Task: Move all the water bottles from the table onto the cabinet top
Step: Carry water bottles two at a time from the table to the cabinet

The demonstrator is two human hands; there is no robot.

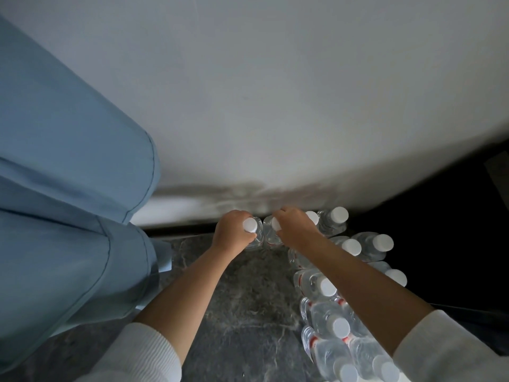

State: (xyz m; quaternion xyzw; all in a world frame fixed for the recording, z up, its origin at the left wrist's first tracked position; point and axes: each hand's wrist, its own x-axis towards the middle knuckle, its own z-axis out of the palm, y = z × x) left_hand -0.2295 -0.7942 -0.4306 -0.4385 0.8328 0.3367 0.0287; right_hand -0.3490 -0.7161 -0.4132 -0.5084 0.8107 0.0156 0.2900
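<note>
My left hand (232,230) grips the neck of a clear water bottle with a white cap (250,224) standing on the dark marbled surface (248,299) near the wall. Right beside it, my right hand (294,228) grips the top of a second clear bottle (271,238), whose cap is mostly hidden under my fingers. The two bottles stand side by side, touching or nearly so. Several more clear bottles with white caps (327,288) stand in rows along the right edge of the surface, partly hidden under my right forearm.
A white wall (275,106) rises straight behind the bottles. A light blue curtain or cloth (68,188) hangs at the left and overlaps the surface's left side. To the right of the bottle rows the space drops into darkness (454,230).
</note>
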